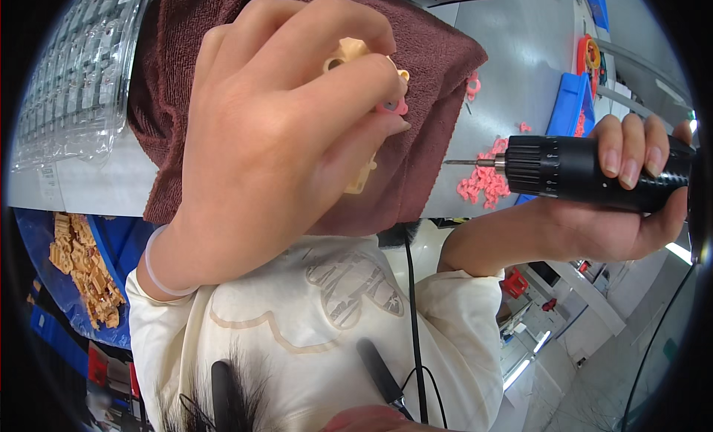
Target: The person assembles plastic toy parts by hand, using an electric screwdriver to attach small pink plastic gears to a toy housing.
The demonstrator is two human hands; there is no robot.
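Observation:
My left hand point(260, 135) is closed around a cream plastic part point(359, 181) above a dark maroon towel point(438, 68). Much of that part is hidden behind the fingers. At my thumb and fingertips shows a small pink piece point(394, 107), against the cream part. Out to the right, my right hand point(631, 157) grips a black electric screwdriver point(553, 164). Its thin metal bit points left, toward the towel's right edge, and is apart from the cream part.
Loose small pink pieces point(484, 183) lie on the grey metal table point(512, 60), below and beyond the bit. A blue bin point(566, 105) stands at the right. Clear trays point(74, 75) sit at the far left; cream parts point(85, 268) fill a blue-lined container below them.

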